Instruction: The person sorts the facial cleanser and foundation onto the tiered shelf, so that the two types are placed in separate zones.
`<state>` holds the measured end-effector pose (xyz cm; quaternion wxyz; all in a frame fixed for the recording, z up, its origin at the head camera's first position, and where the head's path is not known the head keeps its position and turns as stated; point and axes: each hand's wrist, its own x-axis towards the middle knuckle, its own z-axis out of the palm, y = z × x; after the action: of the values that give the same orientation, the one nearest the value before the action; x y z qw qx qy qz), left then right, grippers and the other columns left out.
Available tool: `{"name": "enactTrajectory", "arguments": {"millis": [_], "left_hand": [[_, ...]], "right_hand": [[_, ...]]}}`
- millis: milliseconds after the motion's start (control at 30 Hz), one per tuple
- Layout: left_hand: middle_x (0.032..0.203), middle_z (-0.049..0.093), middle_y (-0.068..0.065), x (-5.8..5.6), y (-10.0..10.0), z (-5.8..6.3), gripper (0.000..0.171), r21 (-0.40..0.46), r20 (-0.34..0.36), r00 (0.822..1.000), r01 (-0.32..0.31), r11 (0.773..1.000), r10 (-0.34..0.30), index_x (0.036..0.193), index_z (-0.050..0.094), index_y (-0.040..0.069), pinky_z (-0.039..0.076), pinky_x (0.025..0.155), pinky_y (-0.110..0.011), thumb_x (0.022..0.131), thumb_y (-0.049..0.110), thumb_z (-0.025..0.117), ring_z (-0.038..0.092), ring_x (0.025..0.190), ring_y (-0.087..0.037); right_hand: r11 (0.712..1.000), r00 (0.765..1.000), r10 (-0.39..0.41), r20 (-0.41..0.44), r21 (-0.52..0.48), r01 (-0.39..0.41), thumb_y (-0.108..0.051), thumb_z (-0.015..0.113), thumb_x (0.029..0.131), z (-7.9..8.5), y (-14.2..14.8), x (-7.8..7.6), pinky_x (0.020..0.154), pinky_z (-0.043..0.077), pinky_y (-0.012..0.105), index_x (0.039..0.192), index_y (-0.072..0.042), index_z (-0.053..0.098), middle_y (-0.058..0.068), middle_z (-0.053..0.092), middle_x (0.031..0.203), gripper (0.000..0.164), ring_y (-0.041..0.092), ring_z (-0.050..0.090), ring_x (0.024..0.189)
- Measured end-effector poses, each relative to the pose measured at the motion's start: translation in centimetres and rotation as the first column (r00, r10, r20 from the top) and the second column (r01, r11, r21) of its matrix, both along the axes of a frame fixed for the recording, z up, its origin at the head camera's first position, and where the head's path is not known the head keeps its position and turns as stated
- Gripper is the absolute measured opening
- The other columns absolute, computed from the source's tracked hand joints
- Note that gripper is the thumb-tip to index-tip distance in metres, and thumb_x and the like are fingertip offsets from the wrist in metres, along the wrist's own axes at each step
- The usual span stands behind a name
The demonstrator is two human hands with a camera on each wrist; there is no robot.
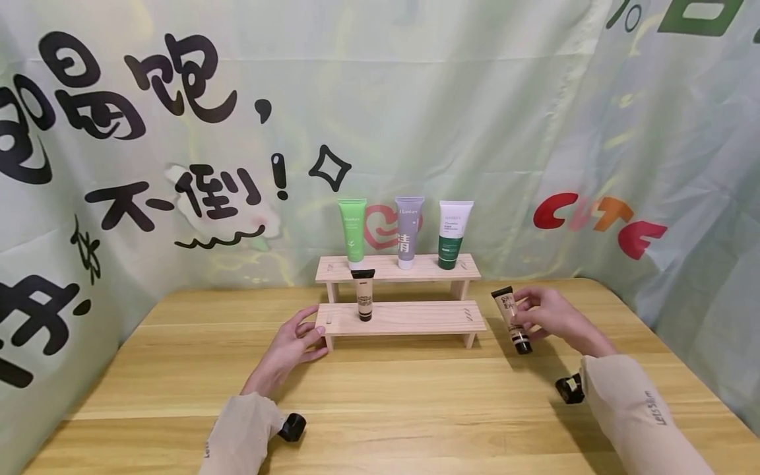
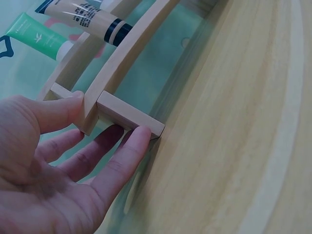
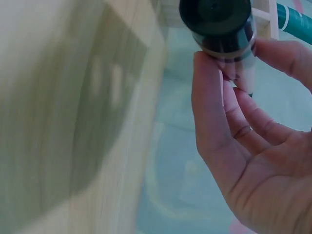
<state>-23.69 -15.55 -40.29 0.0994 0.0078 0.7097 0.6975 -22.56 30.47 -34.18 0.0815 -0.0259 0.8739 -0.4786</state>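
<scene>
At the left end of a two-step wooden display stand (image 1: pixel 410 318), my left hand (image 1: pixel 295 340) grips the lower step. In the left wrist view its thumb (image 2: pixel 63 111) lies on the shelf's end and its fingertips touch the leg (image 2: pixel 131 114). My right hand (image 1: pixel 549 313) pinches a beige cosmetic tube (image 1: pixel 509 313) with a black cap, tilted, to the right of the stand. Seen from the right wrist, the tube's black cap (image 3: pixel 217 19) points toward the camera. A similar beige tube (image 1: pixel 365 297) stands cap down on the lower step, left of its middle.
On the upper step stand a green tube (image 1: pixel 353 227), a purple tube (image 1: pixel 407 227) and a white-and-green tube (image 1: pixel 453 234). The stand is on a wooden table (image 1: pixel 404 409). A printed curtain (image 1: pixel 451 119) hangs behind and beside it.
</scene>
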Motion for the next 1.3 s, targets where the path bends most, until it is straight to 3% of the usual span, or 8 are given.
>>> {"name": "enactTrajectory", "arguments": {"millis": [200,333,567,733,933,1100,1300], "left_hand": [[0.137,0.050,-0.032,0.0,0.0,-0.1,0.054,-0.004,-0.002,1.000,0.001,1.000,-0.001,0.157,0.031,0.004,0.059,0.088,-0.043,0.106,-0.003,0.047,0.063,0.105,-0.031],[0.138,0.050,-0.032,-0.1,0.1,-0.1,0.054,-0.002,-0.005,1.000,0.002,1.000,-0.002,0.157,0.032,0.004,0.059,0.089,-0.044,0.106,-0.002,0.047,0.063,0.106,-0.032],[0.137,0.050,-0.031,0.0,0.1,-0.1,0.054,-0.005,-0.006,1.000,-0.003,1.000,0.003,0.157,0.032,0.004,0.059,0.088,-0.044,0.106,-0.002,0.047,0.062,0.108,-0.034],[0.137,0.050,-0.032,0.3,0.0,-0.2,0.053,-0.004,-0.010,1.000,0.006,1.000,-0.006,0.157,0.031,0.004,0.059,0.088,-0.045,0.106,-0.001,0.048,0.062,0.109,-0.035],[0.138,0.049,-0.032,0.6,-0.2,-0.1,0.054,-0.008,-0.011,1.000,-0.002,1.000,0.002,0.158,0.031,0.004,0.059,0.089,-0.046,0.106,-0.001,0.047,0.062,0.109,-0.034],[0.139,0.049,-0.032,0.6,-0.2,0.0,0.054,-0.012,-0.015,1.000,0.008,1.000,-0.008,0.158,0.030,0.004,0.058,0.089,-0.045,0.107,0.000,0.048,0.062,0.111,-0.035],[0.137,0.049,-0.031,0.3,0.0,0.2,0.054,-0.019,-0.022,1.000,0.015,1.000,-0.015,0.158,0.030,0.005,0.058,0.089,-0.045,0.107,0.000,0.047,0.062,0.111,-0.034]], "right_hand": [[0.999,0.999,-0.032,-0.023,-0.030,0.031,0.000,0.067,0.092,0.4,-1.1,-0.3,0.063,0.061,0.035,0.135,0.017,0.040,0.014,0.055,0.101,0.053,0.016,0.059,0.071],[0.993,0.992,-0.097,-0.083,-0.069,0.092,0.000,0.068,0.092,0.9,-2.0,-0.5,0.065,0.062,0.035,0.136,0.016,0.040,0.017,0.055,0.105,0.054,0.015,0.063,0.075],[0.971,0.954,-0.195,-0.230,-0.184,0.154,0.004,0.066,0.091,0.9,-4.1,-0.8,0.073,0.062,0.036,0.137,0.017,0.041,0.021,0.057,0.112,0.054,0.005,0.061,0.081],[0.965,0.924,-0.223,-0.311,-0.203,0.165,0.009,0.068,0.089,0.9,-5.7,-0.7,0.070,0.062,0.033,0.133,0.017,0.045,0.026,0.057,0.112,0.050,0.002,0.060,0.078],[0.964,0.909,-0.192,-0.371,-0.243,0.105,0.013,0.069,0.087,0.4,-7.2,-0.8,0.068,0.060,0.024,0.127,0.015,0.048,0.029,0.058,0.114,0.045,0.005,0.063,0.082],[0.979,0.886,-0.140,-0.441,-0.196,0.058,0.013,0.072,0.084,-0.3,-8.1,-1.0,0.069,0.059,0.023,0.121,0.014,0.053,0.026,0.062,0.108,0.042,0.018,0.067,0.086],[0.984,0.857,-0.080,-0.508,-0.175,-0.012,0.017,0.071,0.083,-0.8,-8.7,-1.4,0.073,0.055,0.020,0.116,0.012,0.054,0.027,0.064,0.105,0.038,0.023,0.067,0.090]]}}
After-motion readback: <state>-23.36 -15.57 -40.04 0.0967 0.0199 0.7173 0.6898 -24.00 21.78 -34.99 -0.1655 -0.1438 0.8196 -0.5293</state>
